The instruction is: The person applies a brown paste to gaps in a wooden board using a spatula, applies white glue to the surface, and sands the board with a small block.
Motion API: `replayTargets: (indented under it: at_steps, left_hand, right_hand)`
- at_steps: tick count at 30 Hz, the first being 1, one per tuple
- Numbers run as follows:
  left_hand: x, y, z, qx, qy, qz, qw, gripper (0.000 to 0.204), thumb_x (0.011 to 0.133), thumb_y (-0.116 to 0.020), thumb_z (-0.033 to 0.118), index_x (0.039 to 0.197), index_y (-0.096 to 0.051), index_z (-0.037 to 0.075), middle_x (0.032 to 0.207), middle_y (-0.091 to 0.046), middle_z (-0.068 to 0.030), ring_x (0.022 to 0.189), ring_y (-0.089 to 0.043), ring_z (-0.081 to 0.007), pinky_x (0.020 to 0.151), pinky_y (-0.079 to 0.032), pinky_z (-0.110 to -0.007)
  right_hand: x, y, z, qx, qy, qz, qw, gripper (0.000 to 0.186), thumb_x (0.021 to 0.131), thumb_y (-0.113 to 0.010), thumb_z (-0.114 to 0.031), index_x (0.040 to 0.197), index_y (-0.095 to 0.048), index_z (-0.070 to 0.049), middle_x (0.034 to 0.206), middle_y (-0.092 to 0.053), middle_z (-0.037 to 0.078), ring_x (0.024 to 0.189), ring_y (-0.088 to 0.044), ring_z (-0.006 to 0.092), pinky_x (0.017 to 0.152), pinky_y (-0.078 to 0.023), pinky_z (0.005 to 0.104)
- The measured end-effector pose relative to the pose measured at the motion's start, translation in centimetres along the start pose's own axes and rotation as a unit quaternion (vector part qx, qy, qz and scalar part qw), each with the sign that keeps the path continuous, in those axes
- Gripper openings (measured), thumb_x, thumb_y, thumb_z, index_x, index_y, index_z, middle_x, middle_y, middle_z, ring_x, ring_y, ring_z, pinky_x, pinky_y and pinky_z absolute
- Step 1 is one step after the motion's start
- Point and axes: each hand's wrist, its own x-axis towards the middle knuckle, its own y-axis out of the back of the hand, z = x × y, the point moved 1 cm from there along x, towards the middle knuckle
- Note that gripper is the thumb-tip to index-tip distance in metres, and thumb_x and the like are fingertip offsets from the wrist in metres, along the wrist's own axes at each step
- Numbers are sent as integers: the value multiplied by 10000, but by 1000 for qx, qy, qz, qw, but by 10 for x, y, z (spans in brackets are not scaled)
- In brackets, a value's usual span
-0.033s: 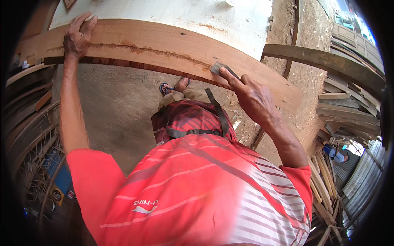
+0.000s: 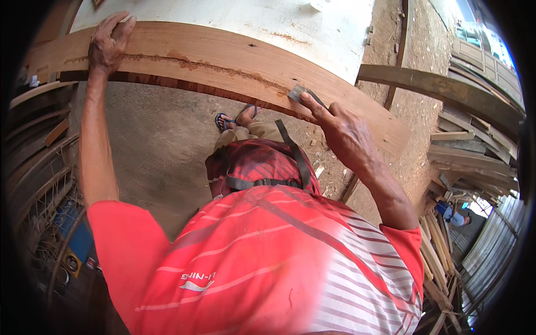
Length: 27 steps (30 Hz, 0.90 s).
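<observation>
A long reddish-brown wooden board (image 2: 223, 47) runs across the upper part of the head view. Along it stretches a rough line of brown filler (image 2: 215, 68), with smears beside it. My left hand (image 2: 109, 47) rests on the board's left part, fingers stretched and thumb apart. In my right hand (image 2: 343, 125) is a putty knife (image 2: 297, 94), its flat blade against the board at the right end of the filler line. The thumb lies along the knife; my palm hides much of its handle.
A white panel (image 2: 234, 19) lies beyond the board. On the right are a thick wooden beam (image 2: 435, 78) and stacked timber (image 2: 474, 151). Racks with wood (image 2: 42, 134) line the left side. Another person (image 2: 455, 215) is far off at the right. My sandalled feet (image 2: 237, 118) stand below the board.
The view has shifted very slightly, so the board's left part and my left hand appear a little higher. Both hands keep their places on the board and the knife.
</observation>
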Motion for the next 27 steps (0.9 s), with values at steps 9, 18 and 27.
replayTargets:
  at_steps: [9,18,27]
  left_hand:
    - [9,29,50,-57,109,22,992,311,967,-695,315,1049,-712,15,1060,-716,-217,1041,-695,-349,901,-532,-434]
    - [3,19,48,-76,197,21,977,289,974,-686,289,982,-729,4,923,-720,-175,923,-714,-313,840,-540,-409]
    - [10,5,32,-77,193,55,977,306,986,-671,291,1016,-732,-7,962,-743,-167,941,-720,-273,850,-542,-385]
  right_hand:
    - [11,13,-7,-13,12,-14,1000,655,962,-575,-15,1568,-480,-243,845,-594,139,678,-645,306,602,-512,453]
    - [64,6,-19,-35,109,10,993,648,993,-558,-28,1592,-453,-252,849,-589,125,672,-635,280,597,-514,460]
    - [64,7,0,-19,140,2,990,678,950,-612,-30,1586,-470,-216,797,-550,114,670,-642,266,589,-530,414]
